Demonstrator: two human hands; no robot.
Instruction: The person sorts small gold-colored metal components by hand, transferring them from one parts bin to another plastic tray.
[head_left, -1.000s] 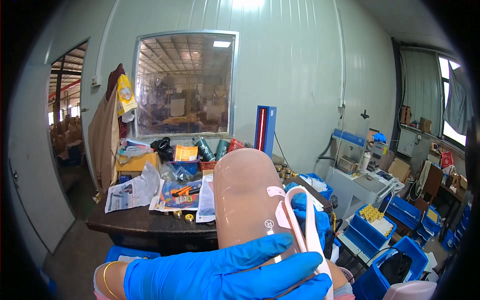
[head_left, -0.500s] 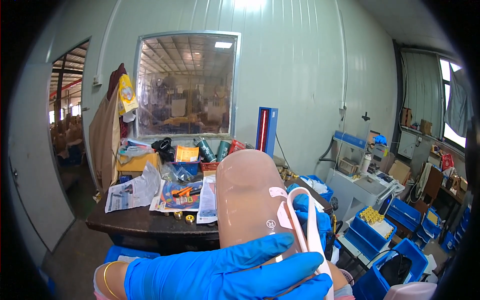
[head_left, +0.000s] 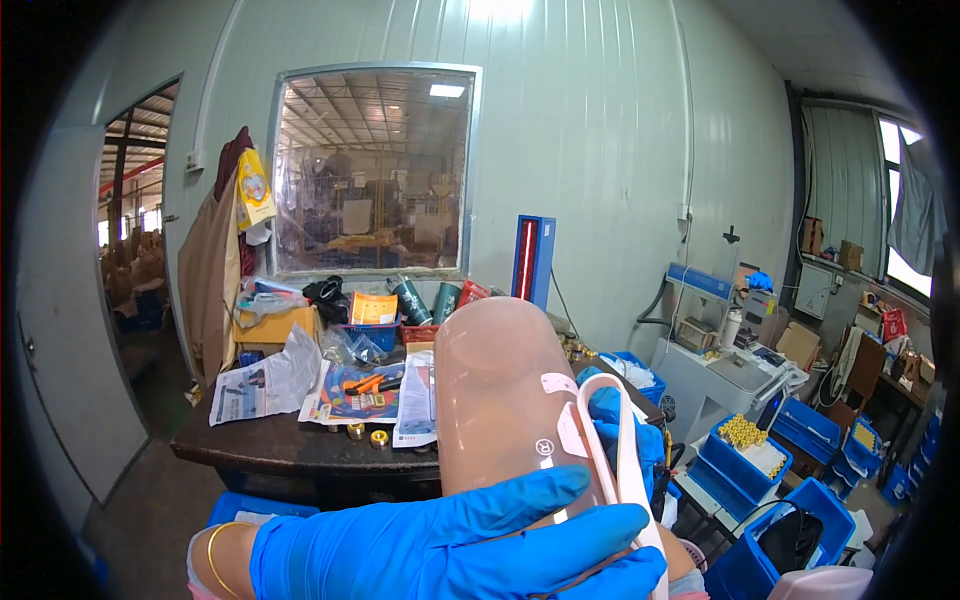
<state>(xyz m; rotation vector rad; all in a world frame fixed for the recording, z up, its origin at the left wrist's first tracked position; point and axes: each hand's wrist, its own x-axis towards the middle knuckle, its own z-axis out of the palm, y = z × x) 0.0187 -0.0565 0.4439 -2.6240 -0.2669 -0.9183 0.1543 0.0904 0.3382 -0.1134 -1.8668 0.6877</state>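
A big tan rubber arm (head_left: 500,390) is held up close in front of the dark counter (head_left: 290,450). Its long side runs up and down, with the round closed end pointed up and leaning a little toward the counter. The left hand (head_left: 450,545), in a blue glove, is laid across the low part of the rubber arm with its fingers (head_left: 560,535) stretched out flat and pressed on it. The right hand (head_left: 620,430), also gloved in blue, is mostly hidden behind the rubber arm, so it cannot be told if it is spread or closed. A white strap (head_left: 625,460) is hung down the right side of the rubber arm. Papers (head_left: 265,385) and small brass rings (head_left: 366,434) are seen on the counter behind the rubber arm.
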